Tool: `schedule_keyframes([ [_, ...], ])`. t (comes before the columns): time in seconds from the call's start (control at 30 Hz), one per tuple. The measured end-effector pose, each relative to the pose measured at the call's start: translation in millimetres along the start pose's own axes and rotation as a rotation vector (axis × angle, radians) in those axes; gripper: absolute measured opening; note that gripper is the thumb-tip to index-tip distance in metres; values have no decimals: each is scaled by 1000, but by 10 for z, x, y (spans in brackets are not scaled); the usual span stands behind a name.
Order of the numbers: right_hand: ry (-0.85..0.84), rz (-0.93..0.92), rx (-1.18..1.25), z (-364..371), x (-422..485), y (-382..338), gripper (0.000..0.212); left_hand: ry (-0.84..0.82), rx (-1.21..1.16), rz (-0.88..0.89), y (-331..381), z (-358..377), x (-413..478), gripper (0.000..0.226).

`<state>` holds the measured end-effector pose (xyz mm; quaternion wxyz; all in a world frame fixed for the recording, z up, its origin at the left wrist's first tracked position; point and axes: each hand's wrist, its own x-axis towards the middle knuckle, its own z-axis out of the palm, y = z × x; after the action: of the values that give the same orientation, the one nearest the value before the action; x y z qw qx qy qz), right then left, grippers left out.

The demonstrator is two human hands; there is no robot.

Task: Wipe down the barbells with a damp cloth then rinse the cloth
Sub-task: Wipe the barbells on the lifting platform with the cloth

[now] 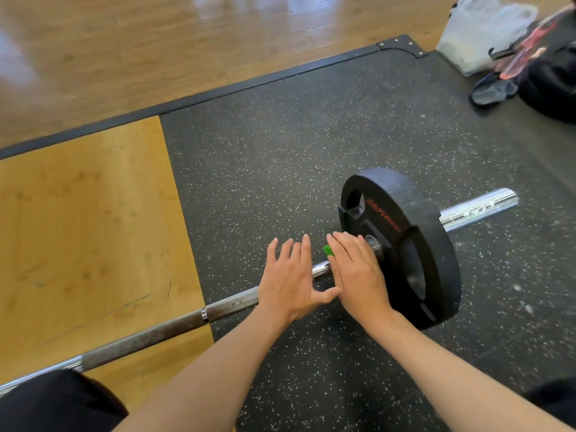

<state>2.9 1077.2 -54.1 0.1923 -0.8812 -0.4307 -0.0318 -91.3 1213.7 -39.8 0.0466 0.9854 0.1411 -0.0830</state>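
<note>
Now our left hand and right hand rest on the barbell, fingers straight, cloth under the right, plate at three o'clock.

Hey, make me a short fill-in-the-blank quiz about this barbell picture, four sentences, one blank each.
1. The barbell carries one weight plate, and its colour is ____.
2. The bit of material showing past the right hand is coloured ____.
3. Of that hand and the left hand, the one nearer the plate is the ____.
4. The bar runs from the speckled mat over a yellowish panel made of ____.

Missing words: black; green; right; wood.
</note>
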Motion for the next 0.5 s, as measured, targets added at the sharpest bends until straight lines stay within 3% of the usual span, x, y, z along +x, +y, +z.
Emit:
schedule_keyframes([
  [0.1, -17, 1, -12, -49, 9, 118, 45, 9, 3, 12, -7, 14, 2, 129],
  [0.2, -73, 191, 66, -29, 312, 53, 44, 5, 31, 42, -28, 21, 21, 129],
  [0.27, -19, 251, 34, 50, 423, -79, 41, 8, 53, 60, -38, -6, 29, 130],
  [0.5, 75, -52, 41, 127, -205, 36, 51, 18, 42, 71, -44, -34, 21, 134],
])
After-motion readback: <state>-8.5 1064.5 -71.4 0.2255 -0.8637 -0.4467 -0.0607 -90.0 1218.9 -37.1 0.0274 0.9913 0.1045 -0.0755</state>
